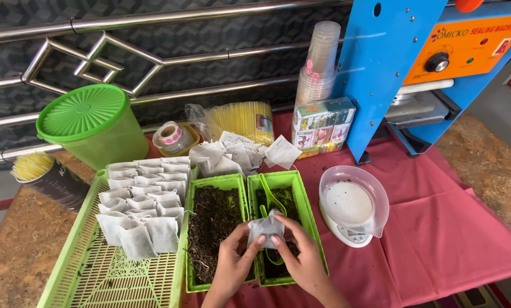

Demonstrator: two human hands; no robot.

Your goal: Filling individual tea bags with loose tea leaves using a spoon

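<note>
My left hand (232, 263) and my right hand (302, 258) together pinch a small white filter pouch (266, 227) over two green trays. The left tray (217, 182) holds dark loose tea leaves. In the right tray (309, 219) lie more leaves and a green scoop (272, 198), whose handle passes behind the pouch. Both hands grip the pouch at its lower edge with thumbs and fingers.
A green slatted basket (96, 274) at left carries several filled white pouches (141, 205). Empty pouches (232, 153) are heaped behind the trays. A white scale with a clear bowl (352, 205) sits on the red cloth at right. Behind stand a green lidded tub (93, 122), stacked cups (319, 65), a box and a blue sealing machine (415, 68).
</note>
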